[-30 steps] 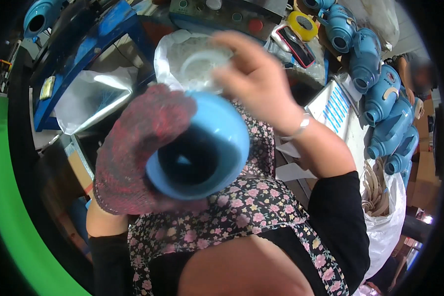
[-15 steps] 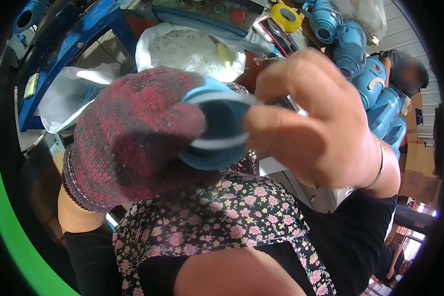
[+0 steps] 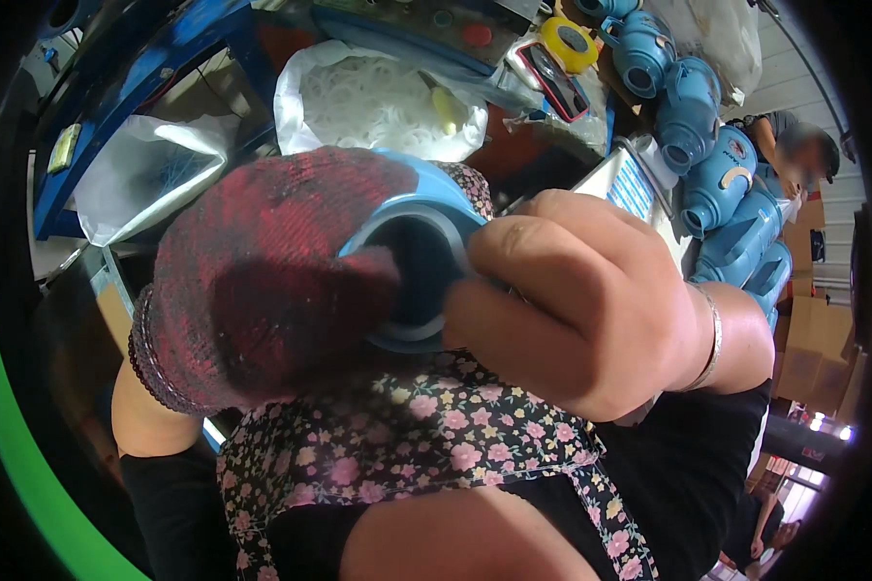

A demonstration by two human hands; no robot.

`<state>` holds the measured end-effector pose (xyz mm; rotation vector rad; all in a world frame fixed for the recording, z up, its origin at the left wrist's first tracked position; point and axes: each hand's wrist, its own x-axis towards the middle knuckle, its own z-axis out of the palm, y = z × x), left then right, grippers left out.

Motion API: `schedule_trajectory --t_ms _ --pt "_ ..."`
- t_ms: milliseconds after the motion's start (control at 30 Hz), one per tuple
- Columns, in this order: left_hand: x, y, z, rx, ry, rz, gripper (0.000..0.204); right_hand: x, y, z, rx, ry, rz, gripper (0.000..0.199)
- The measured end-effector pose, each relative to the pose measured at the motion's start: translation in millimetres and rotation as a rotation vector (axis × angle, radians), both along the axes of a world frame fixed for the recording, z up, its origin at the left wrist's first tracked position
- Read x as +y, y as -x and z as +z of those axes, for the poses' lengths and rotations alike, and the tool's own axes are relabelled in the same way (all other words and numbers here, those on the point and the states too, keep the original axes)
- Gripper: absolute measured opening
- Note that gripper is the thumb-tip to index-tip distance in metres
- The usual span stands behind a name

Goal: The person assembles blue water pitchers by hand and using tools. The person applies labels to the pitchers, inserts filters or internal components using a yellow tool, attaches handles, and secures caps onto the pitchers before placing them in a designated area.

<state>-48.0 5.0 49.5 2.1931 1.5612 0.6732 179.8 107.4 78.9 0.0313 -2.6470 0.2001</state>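
Note:
My left hand (image 3: 271, 276), in a dark red and black knit glove, grips a blue plastic flask shell (image 3: 448, 182) whose round mouth is turned up toward me. The gloved thumb reaches over the near-left rim. A pale, translucent ring (image 3: 448, 232) lies around the inside of the mouth, its right part hidden by fingers. My bare right hand (image 3: 591, 300), with a bracelet at the wrist, is curled at the right of the mouth, its thumb and fingertips pinching at the ring. Exactly how the fingertips meet the ring is blurred.
Beyond the shell, a white bag (image 3: 286, 102) holds many translucent rings. A phone (image 3: 555, 79) and a yellow tape roll (image 3: 569, 45) lie back right. Several blue flask shells (image 3: 688, 107) line the right side, near another person (image 3: 790, 145). A second white bag (image 3: 136, 189) hangs at left.
My right hand has come lower and closer to the shell. The ring, earlier held across the mouth and blurred, now lies within the rim. The shell's mouth has tilted more toward me.

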Motion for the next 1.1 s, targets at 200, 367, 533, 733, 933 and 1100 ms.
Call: schedule_trajectory --t_ms 200,367,533,733,933,1100 --pt "21 -21 -2 -0.142 -0.153 -0.154 0.057 12 5 12 -0.25 -0.049 0.064 0.017" --pt "15 -29 6 -0.009 0.015 -0.203 0.058 17 -1 38 -0.567 -0.075 0.228 0.011" --pt "10 -38 20 -0.176 -0.21 -0.203 0.052 13 8 33 -0.723 0.041 0.191 0.017" --pt "42 12 39 -0.08 -0.186 -0.554 0.037 13 14 58 -0.443 0.122 0.135 0.038" --pt "72 151 34 -0.436 -0.279 0.283 0.05 93 -6 -5 0.64 0.845 -0.312 0.015" --pt "91 314 63 0.465 -0.32 0.895 0.058 100 -24 -84 0.931 1.545 -0.3 0.048"
